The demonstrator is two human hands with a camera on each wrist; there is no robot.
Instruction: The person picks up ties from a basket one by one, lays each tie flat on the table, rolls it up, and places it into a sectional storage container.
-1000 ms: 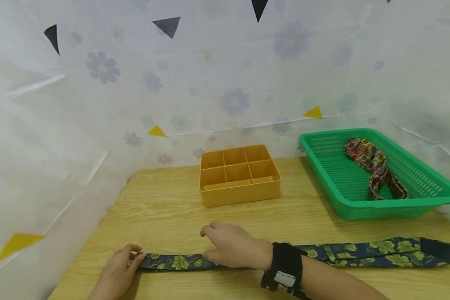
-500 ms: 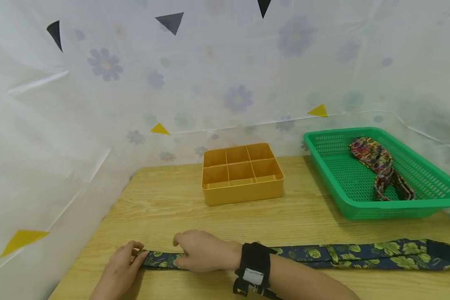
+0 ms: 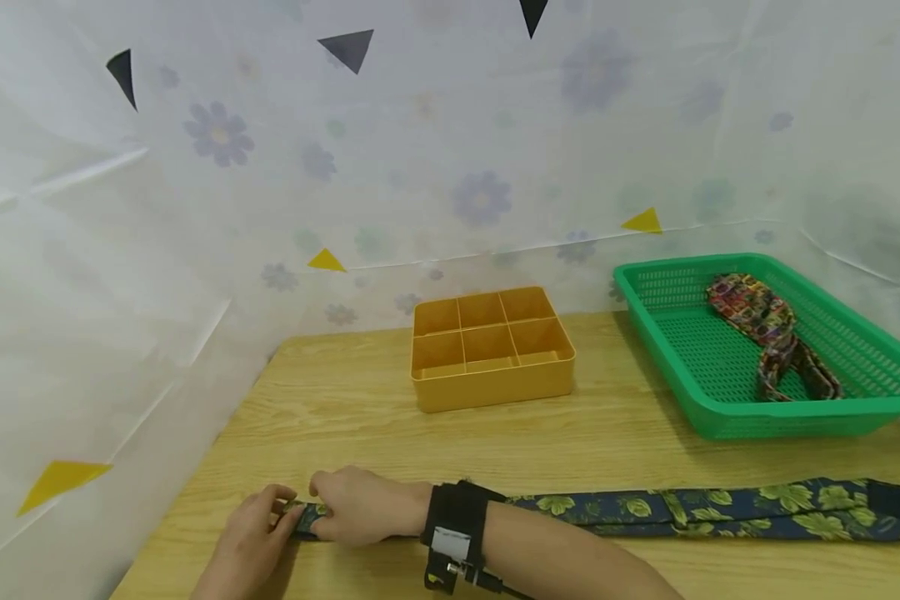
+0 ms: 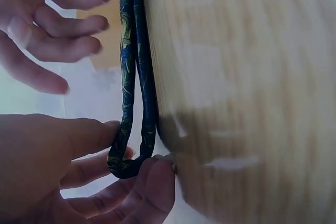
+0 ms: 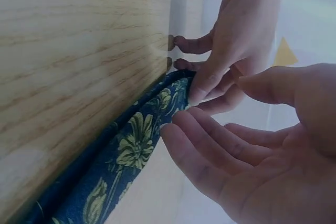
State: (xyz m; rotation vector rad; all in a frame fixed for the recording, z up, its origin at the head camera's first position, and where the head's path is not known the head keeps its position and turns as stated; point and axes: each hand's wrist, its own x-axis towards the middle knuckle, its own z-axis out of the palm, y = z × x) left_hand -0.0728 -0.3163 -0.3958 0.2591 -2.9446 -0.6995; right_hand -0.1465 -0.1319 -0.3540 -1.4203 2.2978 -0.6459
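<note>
A navy necktie (image 3: 630, 508) with yellow-green leaves and flowers lies folded double along the front of the table, its wide end to the right. My left hand (image 3: 247, 537) pinches its folded left end; in the left wrist view, thumb and fingers lie on either side of the loop in the necktie (image 4: 127, 66). Just right of it, my right hand (image 3: 367, 507) hovers over the necktie, hiding part of it. The right wrist view has the right hand (image 5: 252, 161) with loosely bent fingers, their tips close by the cloth edge; whether they touch it I cannot tell.
A yellow six-compartment organizer (image 3: 495, 390) stands at the back middle of the wooden table (image 3: 322, 400). To its right is a green plastic basket (image 3: 671, 367) holding a multicoloured patterned necktie (image 3: 750, 308). Floral sheeting (image 3: 420, 167) rises behind and at the sides.
My right hand has moved left along the necktie until close beside the left hand. The left hand keeps its pinch on the folded end. The view has shifted slightly.
</note>
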